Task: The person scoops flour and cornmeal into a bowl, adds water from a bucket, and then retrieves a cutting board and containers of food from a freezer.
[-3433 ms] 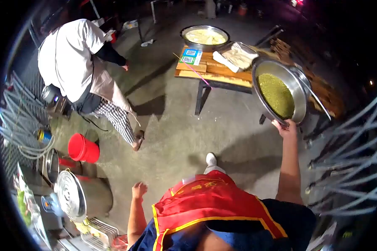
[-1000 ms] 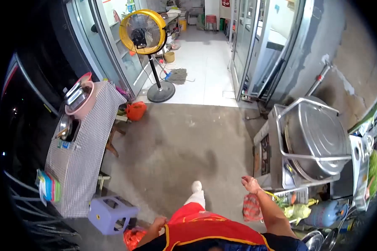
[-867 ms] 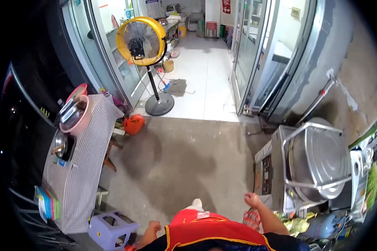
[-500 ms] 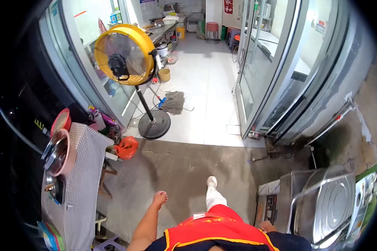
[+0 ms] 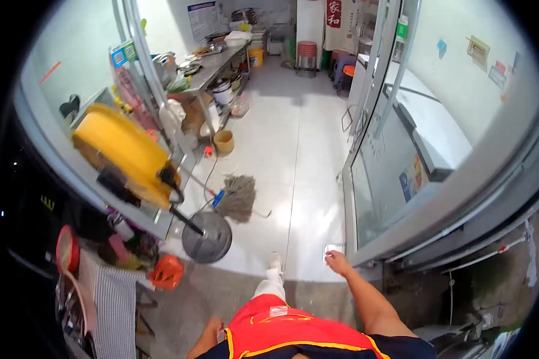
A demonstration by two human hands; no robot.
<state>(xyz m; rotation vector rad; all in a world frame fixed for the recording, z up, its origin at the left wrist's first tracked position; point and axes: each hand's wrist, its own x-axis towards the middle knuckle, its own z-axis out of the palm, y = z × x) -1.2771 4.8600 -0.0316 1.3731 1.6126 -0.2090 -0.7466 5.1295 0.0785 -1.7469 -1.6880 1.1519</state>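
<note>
My right hand (image 5: 338, 263) swings out ahead of me, above the doorway threshold. Its fingers are loosely curled in, with nothing seen in them. Down beside my red apron (image 5: 293, 326) is my left hand (image 5: 214, 329), small and blurred, its fingers mostly hidden. Neither hand touches a fixture. My white shoe (image 5: 275, 263) is at the edge of the white tiled floor (image 5: 299, 215). The sliding door frame (image 5: 365, 254) stands just right of my right hand.
On the left, a yellow fan (image 5: 123, 155) rises from a round black base (image 5: 206, 238). A mop (image 5: 238, 200) lies beside it. An orange bag (image 5: 166, 273) is near a cloth-covered table (image 5: 111, 305). Farther in are a tan bucket (image 5: 224, 142), a steel worktable (image 5: 218, 58) and stacked red stools (image 5: 306, 51).
I have moved forward toward the doorway, and the fan and mop are closer. My right hand has swung forward, while my left hand has swung back beside the apron.
</note>
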